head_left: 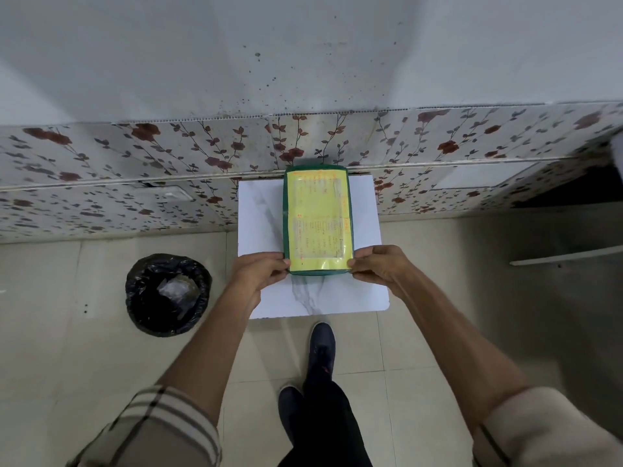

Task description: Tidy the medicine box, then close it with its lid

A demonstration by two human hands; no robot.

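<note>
Both arms are reaching forward, the left hand (261, 269) and right hand (377, 264) pinching the near corners of the green medicine box (318, 220), apparently lidded, lying on the white table (259, 210), long axis pointing away toward the wall.

Single head-worn view, steeply downward and forward, over a small white table (266, 210).

The green box (318, 220) fills the middle of the white counter (259, 214), its far end against the flowered wall (168, 156), so nothing passes behind it. Bare counter lies open left, right and below it in the frame. The hands (266, 268) (377, 264) block its near corners. A black bin (168, 294) stands on the floor at lower left.
</note>
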